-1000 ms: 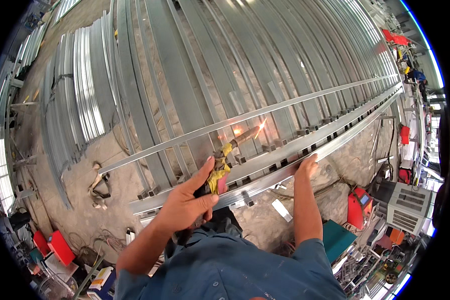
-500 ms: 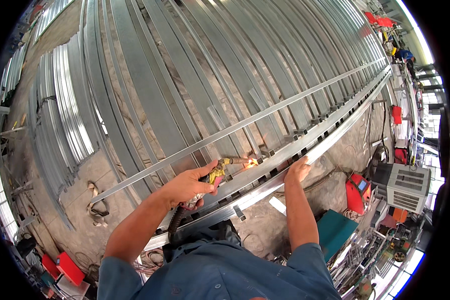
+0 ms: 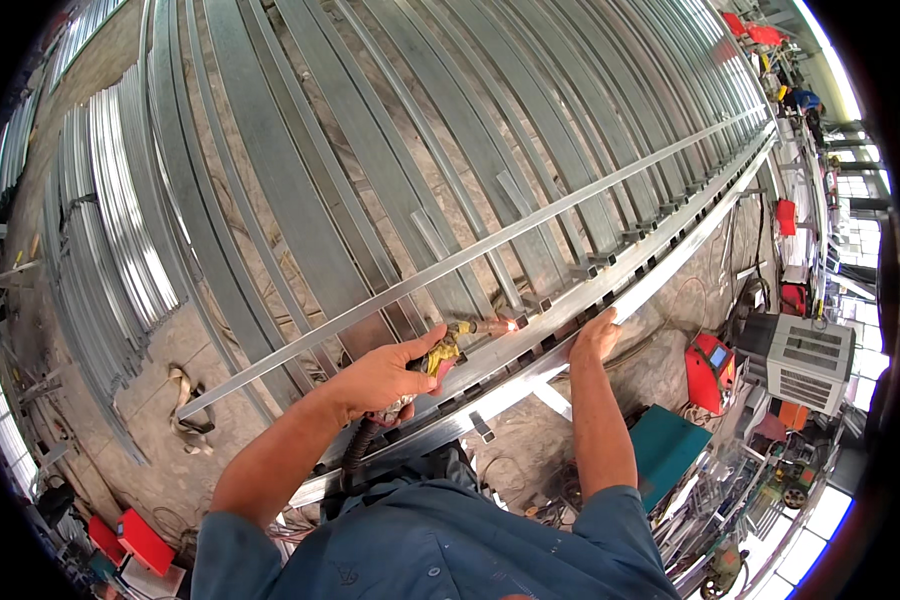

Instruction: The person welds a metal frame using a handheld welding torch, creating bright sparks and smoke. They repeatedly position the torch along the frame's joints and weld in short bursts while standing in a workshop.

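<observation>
My left hand (image 3: 395,375) is closed round a welding torch (image 3: 448,352) with yellow wrapping and a dark ribbed cable (image 3: 358,450). The torch's nozzle points right, and a small orange glow (image 3: 511,325) shows at its tip, beside the end of a square metal tube. That tube end meets a long metal rail (image 3: 560,312) with a row of dark gaps along its near side. Farther right, my right hand (image 3: 594,338) has its fingers bent over the outer metal tube (image 3: 660,283), which runs alongside the rail; its fingertips are partly hidden.
Long flat and narrow metal bars (image 3: 270,150) stretch away, crossed by a thin square tube (image 3: 470,250). Bundled tubes (image 3: 120,200) lie at left. Near my right arm are a teal box (image 3: 665,450), a red machine (image 3: 708,375) and a grey cooling unit (image 3: 810,362).
The bright flame-like glow at the torch tip has shrunk to a small orange spot. The torch has shifted slightly right. My right hand stays on the outer tube.
</observation>
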Motion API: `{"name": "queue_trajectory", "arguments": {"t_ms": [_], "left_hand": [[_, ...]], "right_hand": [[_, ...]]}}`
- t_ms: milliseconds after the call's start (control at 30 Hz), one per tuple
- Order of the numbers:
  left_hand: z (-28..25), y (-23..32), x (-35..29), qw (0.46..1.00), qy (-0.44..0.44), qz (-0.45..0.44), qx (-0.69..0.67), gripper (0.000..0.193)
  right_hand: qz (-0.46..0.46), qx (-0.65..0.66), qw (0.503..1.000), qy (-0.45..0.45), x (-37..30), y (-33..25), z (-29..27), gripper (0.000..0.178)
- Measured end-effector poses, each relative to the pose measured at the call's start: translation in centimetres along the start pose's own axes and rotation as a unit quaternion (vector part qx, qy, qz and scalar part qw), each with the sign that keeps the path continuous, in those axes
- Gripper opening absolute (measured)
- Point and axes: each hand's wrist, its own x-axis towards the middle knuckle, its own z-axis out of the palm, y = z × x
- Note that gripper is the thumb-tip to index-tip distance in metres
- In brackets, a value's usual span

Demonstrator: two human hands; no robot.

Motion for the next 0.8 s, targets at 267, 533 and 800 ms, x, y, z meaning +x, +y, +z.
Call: {"name": "queue_trajectory", "arguments": {"t_ms": [267,533,800], "left_hand": [[-0.4,0.3,0.1,1.000,-0.007,-0.011,0.014,0.081],[-0.5,1.5,0.4,0.998,-0.013,-0.029,0.055,0.080],[-1.3,1.2,1.0,0.996,-0.025,-0.022,0.080,0.084]], "right_hand": [[-0.006,-0.027,1.000,0.007,-0.5,-0.4,0.0,0.073],[-0.034,-0.062,0.997,-0.011,1.6,1.5,0.0,0.080],[-0.071,-0.043,0.995,-0.062,-0.5,0.0,-1.2,0.081]]}}
